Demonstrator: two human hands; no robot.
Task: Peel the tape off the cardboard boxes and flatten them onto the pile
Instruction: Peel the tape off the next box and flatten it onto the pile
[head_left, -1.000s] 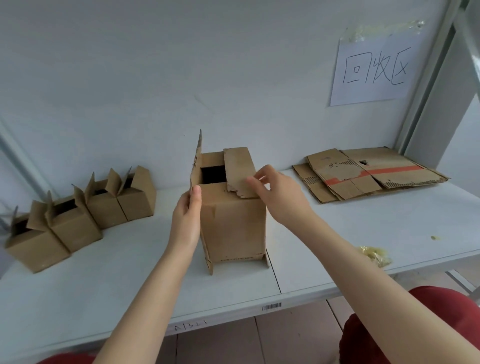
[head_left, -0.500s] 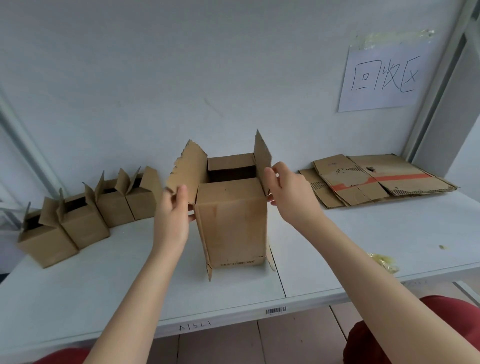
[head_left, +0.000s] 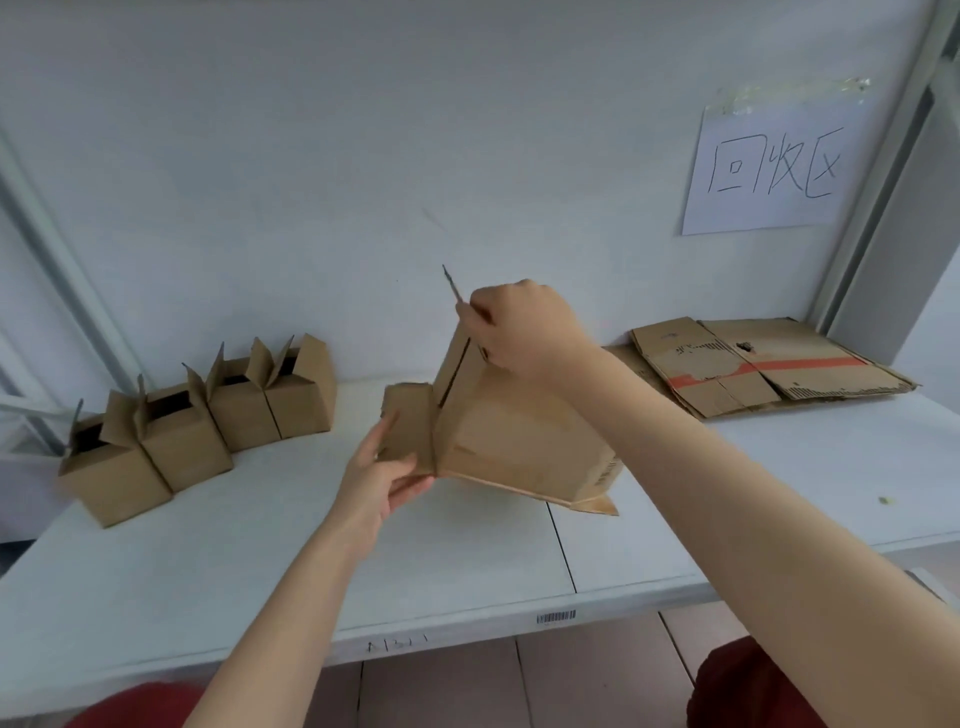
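- Mid-frame, the left hand (head_left: 382, 486) is pinching a flap of the tilted brown cardboard box (head_left: 519, 447).
- The right hand (head_left: 524, 327) is gripping its upper flap, fingers curled.

We see two forearms, bare down to the left hand (head_left: 382, 483) and right hand (head_left: 524, 325), and dark red clothing (head_left: 753, 686) (plain, its kind unclear) showing in two patches below the front edge of the bench (head_left: 208, 597).

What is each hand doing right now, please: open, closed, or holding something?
Left hand: holding a side flap of the tilted cardboard box.
Right hand: gripping the same box by its top flap.
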